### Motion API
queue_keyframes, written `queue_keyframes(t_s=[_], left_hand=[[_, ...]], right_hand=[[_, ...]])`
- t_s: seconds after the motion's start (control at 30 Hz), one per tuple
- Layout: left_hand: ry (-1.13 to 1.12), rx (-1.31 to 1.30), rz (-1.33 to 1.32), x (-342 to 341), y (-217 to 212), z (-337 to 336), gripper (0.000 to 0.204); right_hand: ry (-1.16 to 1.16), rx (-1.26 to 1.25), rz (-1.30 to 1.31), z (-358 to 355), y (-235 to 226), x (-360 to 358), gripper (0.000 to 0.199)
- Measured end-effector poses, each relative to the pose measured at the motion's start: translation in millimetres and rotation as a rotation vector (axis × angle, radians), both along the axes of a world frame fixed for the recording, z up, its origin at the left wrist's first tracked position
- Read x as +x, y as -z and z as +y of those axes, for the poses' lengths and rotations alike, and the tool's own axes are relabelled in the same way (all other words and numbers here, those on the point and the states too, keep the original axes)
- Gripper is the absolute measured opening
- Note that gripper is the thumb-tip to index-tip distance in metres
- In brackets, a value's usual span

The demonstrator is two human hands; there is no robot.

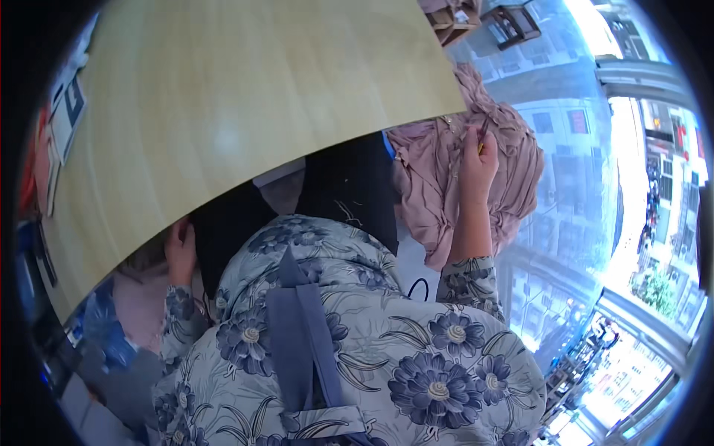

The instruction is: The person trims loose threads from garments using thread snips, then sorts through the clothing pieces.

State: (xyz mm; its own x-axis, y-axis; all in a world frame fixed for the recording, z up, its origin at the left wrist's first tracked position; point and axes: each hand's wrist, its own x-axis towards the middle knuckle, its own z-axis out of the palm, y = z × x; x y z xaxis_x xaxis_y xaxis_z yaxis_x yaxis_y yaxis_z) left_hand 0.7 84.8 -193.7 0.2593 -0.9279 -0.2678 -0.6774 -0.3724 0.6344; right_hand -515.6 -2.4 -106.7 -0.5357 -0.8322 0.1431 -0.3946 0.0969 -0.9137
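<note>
At my right side, my right hand (480,165) is closed on a small tool with a yellow part, too small to name surely. A dark thin end of it shows above my fingers. The hand is over a heap of dusty pink cloth (513,171), gathered in folds beside the table corner. My left hand (181,249) is low beside my left thigh, just under the table edge. Its fingers are loosely bent and a little apart, and nothing shows in them. Near it lies more pale pink cloth (141,301).
A pale wooden table (260,82) stretches in front of me, its curved-looking edge above my lap. Books or papers (67,119) stand at its left rim. Blue plastic (104,323) lies at lower left. A dark wooden stool (512,26) stands beyond the table, and bright windows are at right.
</note>
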Motion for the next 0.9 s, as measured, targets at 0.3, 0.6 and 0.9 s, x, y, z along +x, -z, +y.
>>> queue_keyframes(t_s=[0.3, 0.6, 0.9], left_hand=[[0.682, -0.092, 0.095, -144.5, -120.2, -63.9, 0.022], [0.648, -0.018, 0.096, -152.9, -108.8, -73.0, 0.015], [0.681, 0.076, 0.126, -172.1, -106.9, -88.0, 0.015]], right_hand=[[0.494, 0.381, 0.722, 30.5, 32.5, -180.4, 0.035], [0.411, 0.771, 0.659, -5.0, 59.4, -217.4, 0.031], [0.065, 0.470, 0.334, 35.5, 73.4, -152.9, 0.011]])
